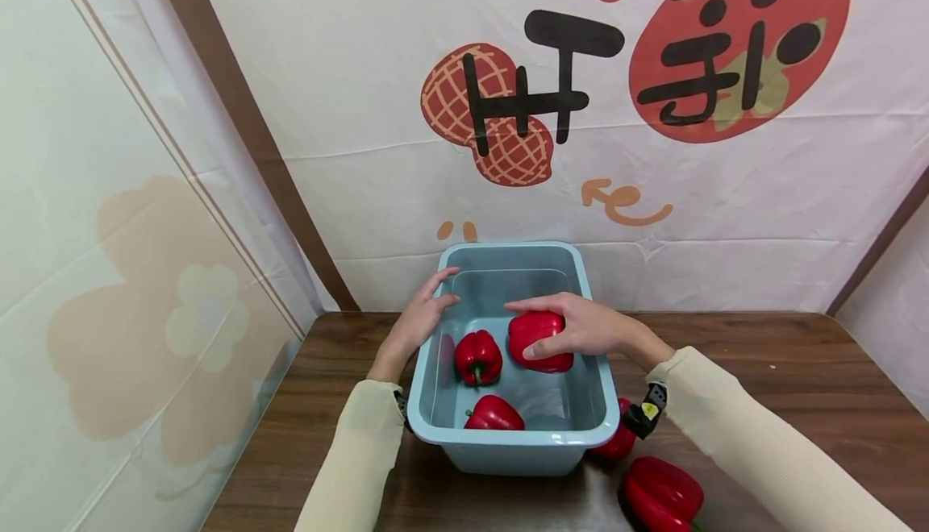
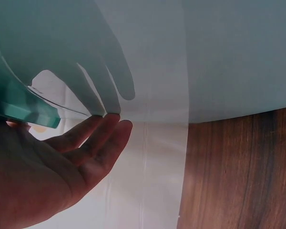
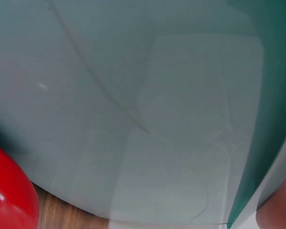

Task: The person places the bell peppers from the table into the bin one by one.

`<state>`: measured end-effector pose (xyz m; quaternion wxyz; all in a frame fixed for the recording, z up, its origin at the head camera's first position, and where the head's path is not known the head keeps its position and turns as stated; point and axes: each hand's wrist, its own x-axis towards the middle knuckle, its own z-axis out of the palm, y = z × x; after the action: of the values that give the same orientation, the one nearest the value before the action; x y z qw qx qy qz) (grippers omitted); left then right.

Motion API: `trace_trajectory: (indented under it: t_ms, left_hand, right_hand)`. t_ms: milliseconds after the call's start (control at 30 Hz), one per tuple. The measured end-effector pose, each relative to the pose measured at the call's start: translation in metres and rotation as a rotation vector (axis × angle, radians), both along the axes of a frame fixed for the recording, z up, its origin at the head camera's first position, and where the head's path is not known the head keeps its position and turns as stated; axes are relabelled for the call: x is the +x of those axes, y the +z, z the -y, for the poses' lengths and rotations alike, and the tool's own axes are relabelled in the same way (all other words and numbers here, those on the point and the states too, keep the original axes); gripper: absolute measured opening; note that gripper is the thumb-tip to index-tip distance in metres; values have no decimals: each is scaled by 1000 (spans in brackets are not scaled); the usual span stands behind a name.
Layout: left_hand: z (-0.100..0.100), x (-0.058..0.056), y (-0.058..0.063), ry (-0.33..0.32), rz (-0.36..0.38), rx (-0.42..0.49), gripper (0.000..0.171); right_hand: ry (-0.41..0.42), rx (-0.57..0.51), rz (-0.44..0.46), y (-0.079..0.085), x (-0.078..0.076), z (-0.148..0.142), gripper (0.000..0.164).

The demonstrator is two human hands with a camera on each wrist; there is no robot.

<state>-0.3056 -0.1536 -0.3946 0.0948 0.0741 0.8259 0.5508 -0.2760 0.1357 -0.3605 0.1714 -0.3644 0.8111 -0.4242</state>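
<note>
My left hand [image 1: 417, 322] holds the left rim of a light blue plastic basin [image 1: 508, 438], with its thumb over the inner side. In the left wrist view, that hand's other fingers [image 2: 102, 148] touch the basin's outer wall. Inside the basin, my right hand [image 1: 598, 325] grips a red bell pepper [image 1: 528, 330] between thumb and fingers. Two more red bell peppers lie in the basin, one at the middle left [image 1: 477, 355] and one near the front [image 1: 495, 414]. The right wrist view mostly shows the basin's outer wall [image 3: 86, 143]; the grip is hidden there.
On the brown wooden table [image 1: 769, 403], a red bell pepper [image 1: 617, 442] sits against the basin's right side, partly hidden. Another bell pepper [image 1: 662, 493] lies nearer the front right. A white printed cloth [image 1: 348, 113] hangs behind the basin.
</note>
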Motion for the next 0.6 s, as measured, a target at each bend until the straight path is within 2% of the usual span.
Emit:
trace_trajectory:
  t_ms: [267, 600]
  left_hand:
    - [0, -1, -1, -4, 3, 11, 50]
    - [1, 0, 0, -3, -6, -6, 50]
  right_hand:
    - [5, 4, -20, -2, -1, 0, 77]
    - [27, -9, -110, -6, -1, 0, 68]
